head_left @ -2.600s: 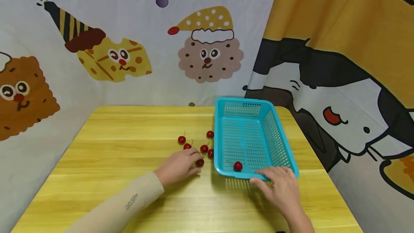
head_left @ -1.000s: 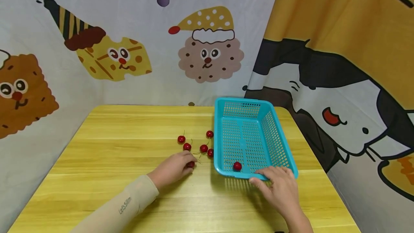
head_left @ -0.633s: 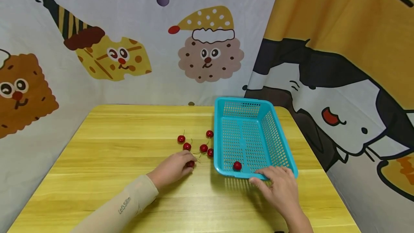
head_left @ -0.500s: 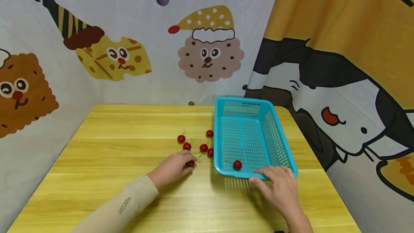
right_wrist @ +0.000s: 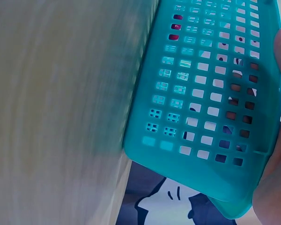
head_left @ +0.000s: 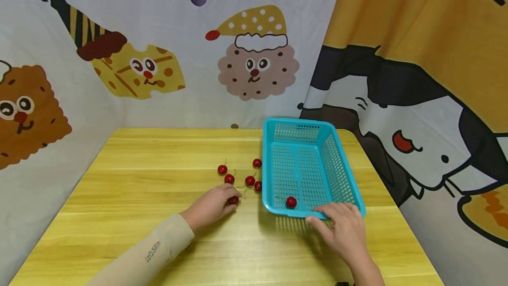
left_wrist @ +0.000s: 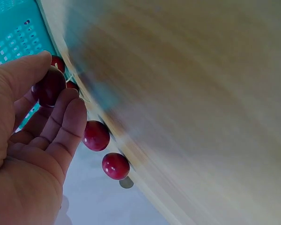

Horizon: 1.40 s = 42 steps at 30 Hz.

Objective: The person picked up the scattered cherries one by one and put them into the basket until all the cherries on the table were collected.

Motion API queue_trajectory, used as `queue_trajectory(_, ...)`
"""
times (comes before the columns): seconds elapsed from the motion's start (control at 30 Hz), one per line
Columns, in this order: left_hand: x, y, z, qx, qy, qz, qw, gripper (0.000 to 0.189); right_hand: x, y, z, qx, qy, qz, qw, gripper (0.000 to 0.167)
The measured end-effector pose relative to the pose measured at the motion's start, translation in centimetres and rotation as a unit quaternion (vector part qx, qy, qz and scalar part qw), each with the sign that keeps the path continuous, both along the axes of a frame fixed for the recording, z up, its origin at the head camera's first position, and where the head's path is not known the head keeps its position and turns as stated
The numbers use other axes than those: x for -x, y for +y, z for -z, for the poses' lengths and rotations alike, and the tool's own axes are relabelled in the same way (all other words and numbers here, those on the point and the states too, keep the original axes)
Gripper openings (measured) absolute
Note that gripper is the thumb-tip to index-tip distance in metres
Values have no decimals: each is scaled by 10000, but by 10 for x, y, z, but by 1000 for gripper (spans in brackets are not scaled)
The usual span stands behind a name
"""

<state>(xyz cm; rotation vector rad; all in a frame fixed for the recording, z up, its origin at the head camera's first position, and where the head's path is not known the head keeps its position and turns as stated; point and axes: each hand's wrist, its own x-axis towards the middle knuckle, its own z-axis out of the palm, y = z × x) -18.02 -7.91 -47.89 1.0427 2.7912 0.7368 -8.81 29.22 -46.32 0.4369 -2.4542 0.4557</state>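
Note:
My left hand (head_left: 212, 206) pinches a dark red cherry (left_wrist: 49, 86) between thumb and fingers, low over the table in the head view. Other cherries with thin green stems lie just beyond it, among them one cherry (head_left: 222, 169) at the far left and another cherry (head_left: 257, 163) beside the basket. A turquoise perforated plastic basket (head_left: 353, 180) stands to their right, with a single cherry (head_left: 291, 202) inside near its front wall. My right hand (head_left: 343, 228) grips the basket's near rim, fingers over the edge and thumb outside. In the right wrist view, only part of that hand shows.
The wood-grain table (head_left: 139, 158) runs back to a hanging cloth (head_left: 158, 114) printed with cartoon figures. On the right hangs a yellow cartoon curtain (head_left: 416, 21). A small dark object (head_left: 342, 284) shows at the bottom edge by the right wrist.
My left hand has drawn a cherry slightly to the left, away from the basket, and has since held almost still. My right hand keeps its place on the rim.

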Motion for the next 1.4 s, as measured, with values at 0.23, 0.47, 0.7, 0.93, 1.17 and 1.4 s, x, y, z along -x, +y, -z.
queue_trajectory(0.23, 0, 1, -1, 3, -32, -46, 10000, 30, 0, 0, 0, 25, 73, -21, 10000, 41)
queue_trajectory(0.47, 0, 2, -1, -69, 19, -90, 9999, 31, 0, 0, 0, 16, 59, -2, 10000, 42)
queue_trajectory(0.7, 2, 5, -5, -219, 56, -197, 9995, 34, 0, 1, 2, -18, 35, 12, 10000, 42)
queue_trajectory(0.93, 3, 11, -12, -408, 96, -309, 9986, 35, 0, 1, 2, -8, 23, 15, 10000, 41)
queue_trajectory(1.17, 3, 19, -16, -570, -19, -429, 9974, 33, 1, 2, 3, 31, 100, -22, 9999, 45)
queue_trajectory(1.4, 4, 23, -17, -586, -35, -491, 9971, 34, 1, 1, 2, 45, 86, -15, 10000, 46)
